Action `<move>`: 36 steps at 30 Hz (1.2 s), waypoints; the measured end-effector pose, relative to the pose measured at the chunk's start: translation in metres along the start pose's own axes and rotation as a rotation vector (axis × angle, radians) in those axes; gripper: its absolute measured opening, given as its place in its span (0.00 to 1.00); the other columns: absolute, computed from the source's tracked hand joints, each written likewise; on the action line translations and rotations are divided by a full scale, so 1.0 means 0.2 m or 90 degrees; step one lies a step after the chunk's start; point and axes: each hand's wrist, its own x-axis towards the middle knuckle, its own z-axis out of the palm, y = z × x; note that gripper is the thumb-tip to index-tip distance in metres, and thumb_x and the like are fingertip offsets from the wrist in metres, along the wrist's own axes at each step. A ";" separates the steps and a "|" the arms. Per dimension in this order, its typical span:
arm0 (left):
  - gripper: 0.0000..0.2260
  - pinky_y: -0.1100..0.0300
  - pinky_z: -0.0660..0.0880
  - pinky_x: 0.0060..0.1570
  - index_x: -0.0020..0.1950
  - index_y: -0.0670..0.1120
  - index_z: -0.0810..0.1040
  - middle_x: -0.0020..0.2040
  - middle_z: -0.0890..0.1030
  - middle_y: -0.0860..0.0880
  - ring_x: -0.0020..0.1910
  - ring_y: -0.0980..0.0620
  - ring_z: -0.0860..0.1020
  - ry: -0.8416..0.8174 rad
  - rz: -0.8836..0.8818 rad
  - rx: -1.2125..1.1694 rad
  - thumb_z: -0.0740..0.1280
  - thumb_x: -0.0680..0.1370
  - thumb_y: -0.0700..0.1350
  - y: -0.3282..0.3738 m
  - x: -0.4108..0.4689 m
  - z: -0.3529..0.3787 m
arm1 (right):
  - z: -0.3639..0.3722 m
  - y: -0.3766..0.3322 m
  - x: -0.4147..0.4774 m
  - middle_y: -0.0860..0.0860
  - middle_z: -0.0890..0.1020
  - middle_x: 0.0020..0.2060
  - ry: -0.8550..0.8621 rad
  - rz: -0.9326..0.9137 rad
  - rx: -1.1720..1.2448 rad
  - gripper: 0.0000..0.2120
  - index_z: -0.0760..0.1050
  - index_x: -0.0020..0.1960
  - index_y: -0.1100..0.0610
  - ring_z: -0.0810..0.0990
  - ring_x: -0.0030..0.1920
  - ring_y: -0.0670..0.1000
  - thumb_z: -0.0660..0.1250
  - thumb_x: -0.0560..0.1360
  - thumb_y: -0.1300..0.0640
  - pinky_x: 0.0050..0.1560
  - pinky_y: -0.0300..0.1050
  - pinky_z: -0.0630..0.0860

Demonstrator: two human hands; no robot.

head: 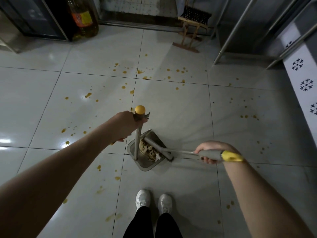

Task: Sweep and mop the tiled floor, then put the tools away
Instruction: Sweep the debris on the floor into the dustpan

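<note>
Step in hand: sweeping. The left hand [126, 125] grips the upright dustpan handle [138, 134]; the right hand [211, 152] grips the broom handle [211, 154], its head at the dustpan [147, 164] mouth on the tiled floor [171, 109]. Debris [151, 151] lies inside. Next move likely: lift the pan level; yellow stains [88, 95] await mopping.

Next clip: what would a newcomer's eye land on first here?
Yellow splashes scattered over the pale tiled floor stand out first, thickest toward the far side. In the middle, the left hand grips the upright handle of a dustpan and the right hand holds a brush, its head resting against a heap of scraps in the pan. A big bottle of yellowish liquid stands at the far left.
</note>
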 end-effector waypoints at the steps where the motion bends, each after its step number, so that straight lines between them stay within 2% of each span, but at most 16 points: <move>1: 0.23 0.62 0.71 0.27 0.46 0.41 0.73 0.32 0.73 0.46 0.28 0.51 0.71 0.001 0.003 -0.001 0.58 0.77 0.63 0.00 -0.01 0.00 | -0.06 0.01 -0.05 0.50 0.72 0.19 0.000 0.009 0.018 0.10 0.68 0.41 0.58 0.69 0.15 0.44 0.59 0.79 0.54 0.15 0.30 0.63; 5: 0.24 0.62 0.71 0.27 0.47 0.41 0.73 0.32 0.73 0.46 0.28 0.51 0.71 0.001 0.000 0.004 0.58 0.77 0.63 -0.02 -0.02 0.01 | -0.16 0.06 -0.16 0.50 0.71 0.18 0.002 0.038 0.063 0.15 0.67 0.36 0.59 0.68 0.14 0.43 0.58 0.78 0.52 0.13 0.30 0.62; 9: 0.23 0.62 0.71 0.27 0.42 0.42 0.71 0.32 0.72 0.46 0.28 0.52 0.71 -0.002 -0.002 0.003 0.58 0.77 0.63 -0.04 -0.03 0.01 | -0.14 0.05 -0.12 0.50 0.74 0.21 -0.002 0.021 0.060 0.06 0.68 0.45 0.56 0.71 0.17 0.44 0.60 0.78 0.54 0.16 0.31 0.67; 13: 0.22 0.63 0.71 0.26 0.40 0.44 0.71 0.32 0.73 0.46 0.27 0.52 0.71 0.000 0.003 0.004 0.57 0.77 0.63 -0.08 -0.05 0.02 | -0.12 0.03 -0.13 0.50 0.73 0.19 0.017 0.029 0.044 0.15 0.68 0.36 0.60 0.71 0.16 0.44 0.59 0.78 0.52 0.15 0.31 0.66; 20: 0.23 0.63 0.71 0.24 0.47 0.42 0.74 0.32 0.74 0.47 0.28 0.52 0.72 0.040 0.008 0.004 0.57 0.78 0.62 -0.14 -0.10 0.01 | 0.02 -0.04 -0.08 0.50 0.72 0.20 0.042 -0.002 0.042 0.17 0.67 0.34 0.60 0.70 0.16 0.44 0.58 0.79 0.53 0.17 0.31 0.66; 25: 0.21 0.62 0.70 0.27 0.39 0.43 0.71 0.34 0.74 0.45 0.29 0.50 0.72 0.091 -0.054 -0.104 0.58 0.77 0.61 -0.24 -0.14 -0.07 | 0.11 -0.13 -0.10 0.51 0.73 0.18 0.055 -0.026 0.065 0.16 0.67 0.35 0.61 0.71 0.15 0.45 0.58 0.79 0.54 0.16 0.30 0.66; 33: 0.23 0.62 0.67 0.26 0.48 0.38 0.75 0.32 0.72 0.44 0.27 0.49 0.69 0.122 -0.121 -0.158 0.60 0.77 0.60 -0.42 -0.16 -0.22 | 0.29 -0.34 -0.03 0.51 0.72 0.15 0.072 -0.067 0.037 0.15 0.66 0.36 0.61 0.70 0.13 0.45 0.58 0.79 0.55 0.15 0.29 0.65; 36: 0.23 0.61 0.66 0.26 0.49 0.39 0.74 0.32 0.71 0.44 0.27 0.49 0.68 0.115 -0.152 -0.170 0.61 0.77 0.60 -0.44 -0.15 -0.26 | 0.36 -0.37 0.05 0.53 0.73 0.17 0.088 -0.123 0.064 0.12 0.67 0.37 0.62 0.70 0.13 0.46 0.60 0.78 0.58 0.16 0.29 0.65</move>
